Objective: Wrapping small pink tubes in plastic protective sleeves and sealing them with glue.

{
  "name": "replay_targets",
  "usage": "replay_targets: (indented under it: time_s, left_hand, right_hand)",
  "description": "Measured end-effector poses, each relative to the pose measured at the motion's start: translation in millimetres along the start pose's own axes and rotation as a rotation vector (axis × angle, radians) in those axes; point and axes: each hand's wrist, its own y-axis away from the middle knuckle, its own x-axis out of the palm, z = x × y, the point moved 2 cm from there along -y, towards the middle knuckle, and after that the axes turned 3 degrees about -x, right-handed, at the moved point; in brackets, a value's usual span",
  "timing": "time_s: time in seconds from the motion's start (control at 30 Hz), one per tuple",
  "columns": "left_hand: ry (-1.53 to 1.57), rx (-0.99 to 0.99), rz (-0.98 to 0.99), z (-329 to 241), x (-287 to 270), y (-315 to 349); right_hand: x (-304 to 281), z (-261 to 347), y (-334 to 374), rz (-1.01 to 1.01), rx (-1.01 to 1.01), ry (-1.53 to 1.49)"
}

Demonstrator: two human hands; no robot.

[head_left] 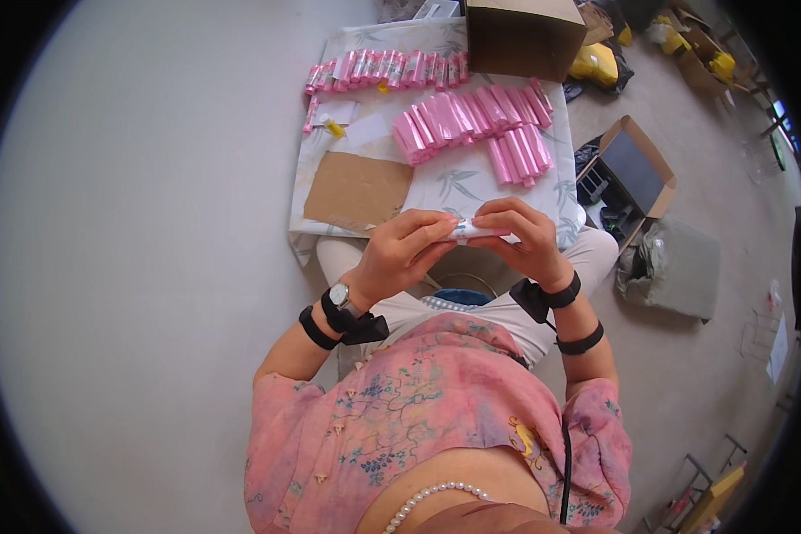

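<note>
Left hand (399,254) and right hand (527,233) are near each other, fingertips of both closed on one small white-and-pink roll (462,233). The roll sits between the hands, just over the near edge of the cloth-covered table (432,182). Its long axis runs crosswise from hand to hand, close to level with the table edge; one end points to the left fingers, the other to the right palm. Both tips are covered by fingers. Beyond the hands lies a pile of pink rolls (445,120), long axes pointing mostly away from the person. Farther off stands a row of labelled rolls (387,69). Ahead of the left hand: a flat cardboard sheet (356,189).
</note>
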Motion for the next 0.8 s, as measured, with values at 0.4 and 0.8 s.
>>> replay_targets:
  time_s: [0.4, 0.8]
  left_hand:
    - [-0.085, 0.023, -0.095, -11, 0, 5]
    - [-0.378, 0.017, -0.381, 27, 19, 11]
  right_hand:
    - [12, -7, 3, -0.071, -0.062, -0.058]
    - [100, -35, 5, -0.499, 0.631, -1.139]
